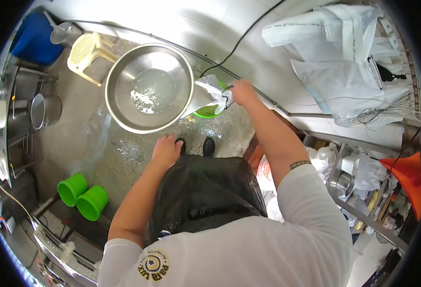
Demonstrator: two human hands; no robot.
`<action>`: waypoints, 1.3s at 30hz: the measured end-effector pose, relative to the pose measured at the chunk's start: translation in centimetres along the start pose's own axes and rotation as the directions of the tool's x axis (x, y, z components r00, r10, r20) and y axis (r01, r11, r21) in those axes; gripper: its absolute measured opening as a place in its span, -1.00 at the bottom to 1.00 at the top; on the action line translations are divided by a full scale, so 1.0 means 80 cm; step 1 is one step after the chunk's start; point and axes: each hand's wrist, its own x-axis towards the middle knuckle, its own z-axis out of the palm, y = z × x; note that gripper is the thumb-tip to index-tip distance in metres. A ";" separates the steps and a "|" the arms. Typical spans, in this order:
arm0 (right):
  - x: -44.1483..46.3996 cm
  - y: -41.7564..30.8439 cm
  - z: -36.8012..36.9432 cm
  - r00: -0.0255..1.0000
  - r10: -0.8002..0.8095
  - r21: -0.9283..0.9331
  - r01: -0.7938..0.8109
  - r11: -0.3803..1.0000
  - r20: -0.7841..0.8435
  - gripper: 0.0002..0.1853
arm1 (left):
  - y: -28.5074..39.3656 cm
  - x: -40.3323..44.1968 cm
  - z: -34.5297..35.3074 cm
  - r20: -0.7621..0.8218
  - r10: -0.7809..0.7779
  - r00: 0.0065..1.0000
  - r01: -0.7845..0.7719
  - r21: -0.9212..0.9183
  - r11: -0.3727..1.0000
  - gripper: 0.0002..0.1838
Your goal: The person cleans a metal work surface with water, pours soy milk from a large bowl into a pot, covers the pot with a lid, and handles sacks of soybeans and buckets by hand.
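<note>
A wide steel basin [187,103] stands in front of me with cloudy, whitish liquid [154,88] in its bottom. At its right, my right hand [244,93] is closed near a dark, thin, curved strip. What exactly the fingers grip is hidden. Beside that hand, a crumpled white sheet or bag [211,86] spans toward the basin rim. Partly under it is a green bucket [208,112], with greenish contents showing. My left hand [165,152] hangs below the basin's near rim, holding nothing I can see, with thumb and fingers apart.
Two green buckets [93,203] stand on the wet floor at left. A cream plastic chair [85,51], a blue barrel [37,40] and a steel pot [46,111] lie farther off. White plastic bags [332,33] hang on the right wall, above a cluttered metal shelf [371,222].
</note>
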 end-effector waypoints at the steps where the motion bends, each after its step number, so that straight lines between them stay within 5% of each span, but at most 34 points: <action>1: 0.018 -0.002 0.031 0.998 -0.012 0.081 0.017 0.997 -0.055 -0.76 | 0.011 0.020 0.006 -0.049 0.031 0.998 -0.031 0.009 0.999 -0.48; 4: 0.038 -0.055 0.054 0.990 0.074 0.349 -0.028 0.937 -0.120 -0.73 | 0.029 0.089 0.035 -0.215 0.238 0.947 -0.229 0.069 0.971 -0.44; 7: 0.055 -0.087 0.100 0.966 0.049 0.439 0.071 0.895 -0.256 -0.73 | 0.044 0.168 0.042 -0.235 0.300 0.925 -0.242 0.248 0.938 -0.38; 13: 0.099 -0.074 0.130 0.952 0.089 0.456 0.056 0.888 -0.292 -0.85 | 0.028 0.253 0.098 -0.392 0.148 0.908 -0.103 0.133 0.986 -0.21; 16: 0.144 -0.033 0.122 0.941 0.288 0.510 -0.163 0.845 -0.176 -0.82 | 0.027 0.258 0.104 -0.383 0.174 0.907 -0.077 0.256 0.964 -0.12; 22: 0.188 0.152 0.239 0.802 0.580 0.389 -0.493 0.778 -0.144 -0.75 | 0.030 0.260 0.108 -0.415 0.251 0.875 -0.108 0.338 0.935 -0.01; 24: 0.163 0.238 0.349 0.764 0.526 0.075 -0.541 0.838 -0.373 -0.64 | 0.033 0.260 0.106 -0.417 0.264 0.870 -0.122 0.336 0.934 0.00; 25: 0.150 0.256 0.360 0.585 0.783 0.370 -0.693 0.619 -0.212 -0.62 | 0.033 0.261 0.105 -0.427 0.274 0.862 -0.133 0.331 0.934 0.01; 26: 0.133 0.258 0.370 0.523 0.850 0.462 -0.740 0.489 -0.061 -0.61 | 0.032 0.263 0.104 -0.424 0.273 0.864 -0.132 0.332 0.934 0.01; 27: 0.116 0.260 0.378 0.445 0.891 0.517 -0.786 0.339 0.092 -0.59 | 0.033 0.263 0.105 -0.434 0.284 0.855 -0.138 0.336 0.932 0.03; 28: 0.091 0.256 0.387 0.502 0.850 0.451 -0.803 0.389 0.161 -0.60 | 0.033 0.262 0.107 -0.443 0.294 0.847 -0.146 0.339 0.930 0.04; 30: 0.075 0.184 0.378 0.380 0.888 0.619 -0.771 0.150 0.259 -0.61 | 0.035 0.260 0.108 -0.431 0.293 0.854 -0.138 0.355 0.925 0.05; 32: 0.077 0.137 0.455 0.492 0.798 0.726 -0.679 0.104 0.346 -0.66 | 0.034 0.263 0.107 -0.443 0.310 0.842 -0.134 0.384 0.914 0.07; 33: 0.077 0.091 0.428 0.521 0.686 0.775 -0.625 -0.098 0.508 -0.76 | 0.034 0.263 0.107 -0.437 0.319 0.841 -0.143 0.389 0.910 0.07; 34: 0.063 0.054 0.355 0.657 0.280 0.652 -0.427 -0.627 0.700 -0.87 | 0.034 0.262 0.107 -0.435 0.313 0.844 -0.135 0.392 0.910 0.07; 36: 0.060 0.011 0.360 0.667 -0.260 0.205 -0.535 -0.820 0.698 -0.91 | 0.033 0.263 0.109 -0.432 0.313 0.846 -0.129 0.404 0.906 0.07; 39: 0.046 -0.012 0.372 0.564 -0.082 0.263 -0.503 -0.823 0.821 -0.86 | 0.036 0.261 0.106 -0.424 0.321 0.847 -0.130 0.421 0.898 0.06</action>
